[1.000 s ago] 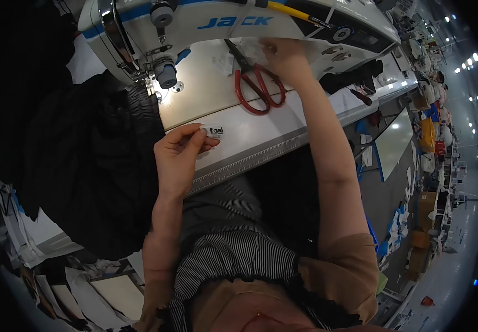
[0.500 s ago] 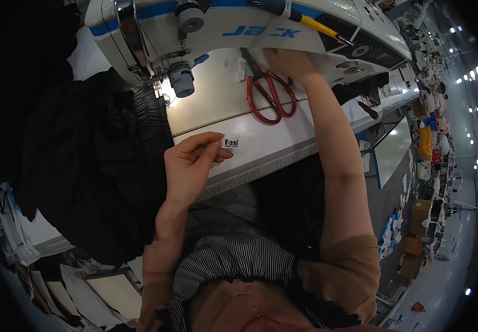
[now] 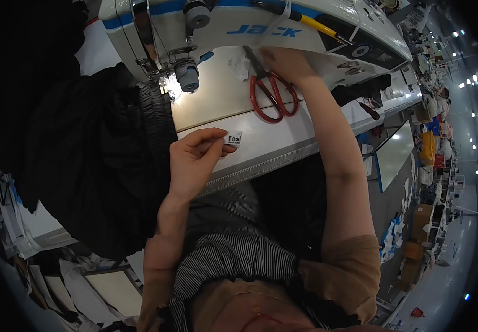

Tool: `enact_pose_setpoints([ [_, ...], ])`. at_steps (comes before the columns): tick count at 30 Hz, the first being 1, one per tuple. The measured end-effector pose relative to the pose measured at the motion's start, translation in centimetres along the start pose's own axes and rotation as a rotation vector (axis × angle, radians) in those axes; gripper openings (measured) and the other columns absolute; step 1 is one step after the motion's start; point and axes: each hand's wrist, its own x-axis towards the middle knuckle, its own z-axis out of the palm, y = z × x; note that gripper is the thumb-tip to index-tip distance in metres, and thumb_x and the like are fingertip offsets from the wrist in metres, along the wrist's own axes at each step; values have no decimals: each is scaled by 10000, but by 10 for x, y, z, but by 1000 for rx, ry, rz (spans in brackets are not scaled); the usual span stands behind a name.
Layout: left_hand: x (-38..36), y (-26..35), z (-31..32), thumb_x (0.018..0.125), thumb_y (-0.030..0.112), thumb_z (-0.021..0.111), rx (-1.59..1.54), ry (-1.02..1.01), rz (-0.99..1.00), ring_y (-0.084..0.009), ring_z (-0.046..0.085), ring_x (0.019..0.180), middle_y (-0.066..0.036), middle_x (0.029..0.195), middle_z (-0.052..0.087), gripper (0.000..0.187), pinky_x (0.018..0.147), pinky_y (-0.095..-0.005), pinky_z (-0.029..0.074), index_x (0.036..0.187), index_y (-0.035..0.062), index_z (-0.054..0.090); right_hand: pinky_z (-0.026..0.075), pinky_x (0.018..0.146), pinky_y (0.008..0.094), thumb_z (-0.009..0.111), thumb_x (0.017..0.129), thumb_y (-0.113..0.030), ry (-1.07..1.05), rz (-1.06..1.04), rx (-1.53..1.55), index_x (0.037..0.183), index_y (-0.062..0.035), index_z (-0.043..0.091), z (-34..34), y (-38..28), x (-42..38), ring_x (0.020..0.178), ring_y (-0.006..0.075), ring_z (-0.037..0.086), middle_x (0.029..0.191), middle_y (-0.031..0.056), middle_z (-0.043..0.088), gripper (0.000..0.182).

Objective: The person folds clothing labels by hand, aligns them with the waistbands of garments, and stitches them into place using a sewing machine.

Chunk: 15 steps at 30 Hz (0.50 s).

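My left hand (image 3: 201, 160) pinches a small white label (image 3: 234, 139) with dark printing, above the front edge of the sewing machine bed. Under the machine arm is my right hand (image 3: 286, 63), its fingers partly hidden behind the machine; what they hold, if anything, does not show. Scissors with red handles (image 3: 275, 99) lie on the bed beside that hand. Black gathered fabric (image 3: 156, 113) lies left of the bed, its ruffled edge close to the needle area. A crumpled clear-white scrap (image 3: 239, 67) rests left of the scissors.
The sewing machine (image 3: 195, 27) spans the top of the view, with a yellow and black tool (image 3: 319, 26) tied on it. A ruler strip (image 3: 261, 170) runs along the table's front edge. A dark-red-handled tool (image 3: 369, 112) lies at the right.
The view has shifted slightly, moving the machine and fabric a little rightward. My left hand still pinches the label, which is now tilted more. My right hand remains under the machine arm.
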Motion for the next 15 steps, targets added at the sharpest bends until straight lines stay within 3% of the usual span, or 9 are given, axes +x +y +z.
enact_pose_setpoints([
  [5, 0, 0, 1, 819, -19, 531, -7, -4, 6, -160, 638, 733, -103, 804, 629, 144, 638, -222, 499, 948, -53, 585, 445, 820, 365, 448, 851, -256, 34, 14, 131, 1105, -127, 551, 4, 6, 0, 928, 293, 570, 1019, 136, 590, 303],
  [8, 0, -1, 0, 820, -20, 529, 10, -9, 1, -161, 638, 735, -104, 800, 630, 142, 640, -221, 498, 947, -52, 585, 449, 807, 367, 455, 849, -236, -21, -12, 36, 1080, -127, 556, -5, -1, 3, 923, 288, 572, 999, 130, 592, 274],
  [10, 0, -1, 1, 821, -20, 528, 6, -12, -1, -161, 638, 735, -106, 799, 631, 142, 641, -222, 498, 947, -53, 584, 448, 802, 369, 469, 844, -219, -10, -136, -233, 1057, -125, 564, -9, -3, 7, 922, 284, 569, 998, 126, 588, 251],
  [14, 0, 0, 0, 824, -21, 524, -18, -20, 0, -161, 637, 731, -105, 796, 629, 139, 644, -227, 499, 946, -55, 581, 445, 806, 372, 485, 839, -212, 13, -174, -251, 1057, -122, 560, 1, 7, 13, 923, 286, 562, 1004, 126, 585, 247],
  [15, 0, 0, 0, 824, -21, 524, -20, -14, 3, -161, 637, 731, -105, 796, 629, 139, 644, -227, 499, 946, -55, 581, 443, 809, 374, 496, 835, -223, 127, -202, -156, 1047, -115, 565, 9, 17, 11, 925, 289, 560, 1006, 130, 584, 247],
])
